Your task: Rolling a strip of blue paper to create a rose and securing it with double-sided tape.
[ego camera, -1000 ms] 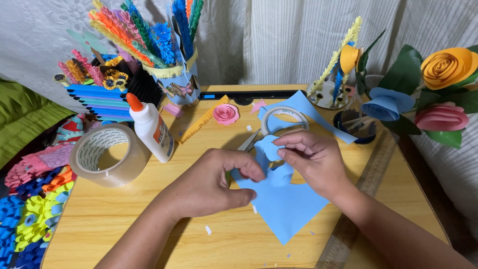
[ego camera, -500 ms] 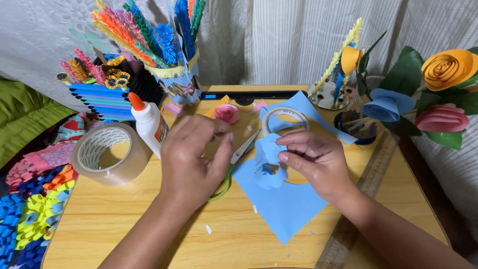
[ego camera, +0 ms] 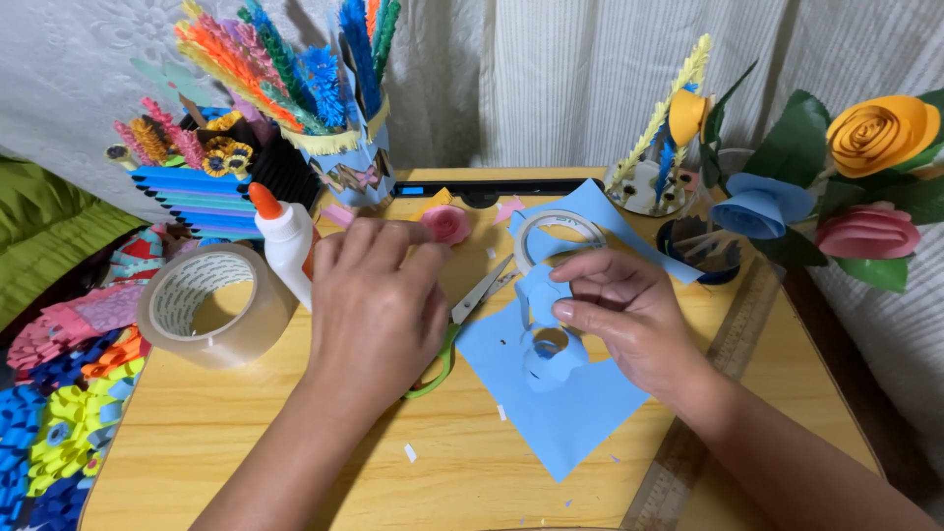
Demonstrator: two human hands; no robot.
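Note:
My right hand (ego camera: 629,315) pinches a curled blue paper strip (ego camera: 546,339) rolled into a small spiral, held just above a blue paper sheet (ego camera: 570,413) on the wooden table (ego camera: 246,442). My left hand (ego camera: 379,305) hovers with fingers spread and nothing in it. Its fingertips are beside a white glue bottle with an orange cap (ego camera: 283,241). Under that hand lie scissors with green handles (ego camera: 470,305), partly hidden. A small pink paper rose (ego camera: 447,224) sits just beyond the fingertips.
A big roll of clear tape (ego camera: 211,305) stands at the left, a thin white tape ring (ego camera: 556,236) behind the blue sheet. Holders of coloured paper strips (ego camera: 324,88) fill the back left. Paper flowers (ego camera: 875,138) stand at the right, and a ruler (ego camera: 708,433) lies along the right edge.
My left hand let go of the blue paper and moved up and left, over the scissors to the glue bottle. My right hand kept hold of the blue spiral.

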